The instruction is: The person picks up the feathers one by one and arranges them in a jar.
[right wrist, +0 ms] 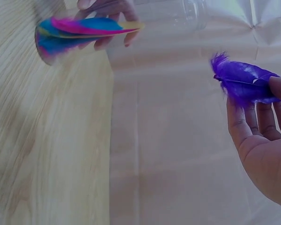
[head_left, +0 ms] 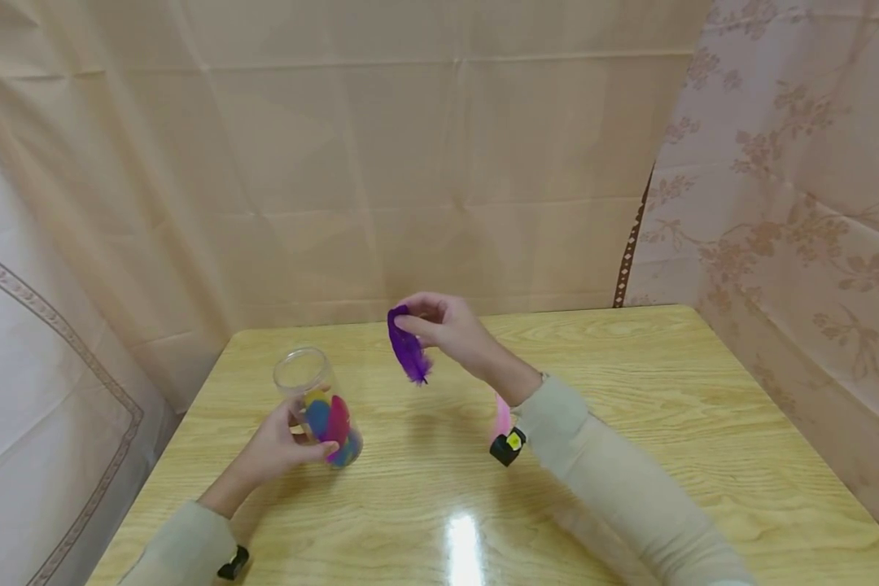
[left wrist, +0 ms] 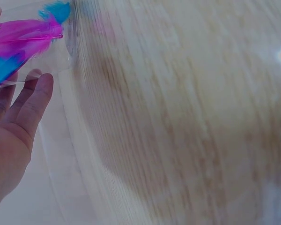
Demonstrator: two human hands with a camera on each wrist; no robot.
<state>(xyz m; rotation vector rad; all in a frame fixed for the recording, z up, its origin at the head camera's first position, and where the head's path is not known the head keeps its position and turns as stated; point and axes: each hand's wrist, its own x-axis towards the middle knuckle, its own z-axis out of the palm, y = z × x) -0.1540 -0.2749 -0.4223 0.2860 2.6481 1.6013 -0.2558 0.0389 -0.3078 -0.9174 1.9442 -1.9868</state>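
Observation:
My left hand (head_left: 274, 448) grips a clear, open-topped jar (head_left: 300, 381) at the left of the table, thumb on the near side. Inside lie several feathers (right wrist: 91, 30) in blue, magenta and yellow, toward the jar's bottom. The jar leans slightly, and whether its base touches the tabletop I cannot tell. Above the table, to the right of the jar, my right hand (head_left: 450, 330) pinches a purple feather (head_left: 408, 348) by one end between thumb and fingers. Its fluffy quill end hangs down, apart from the jar. In the right wrist view the purple feather (right wrist: 248, 82) is seen close up.
A pink, feather-like piece (head_left: 501, 415) shows beside the right wrist, partly hidden by the sleeve. Black wrist cameras (head_left: 509, 446) sit on both arms. The wooden table (head_left: 630, 391) ends at a beige cloth backdrop (head_left: 381, 163), with patterned curtains (head_left: 791, 203) on the right.

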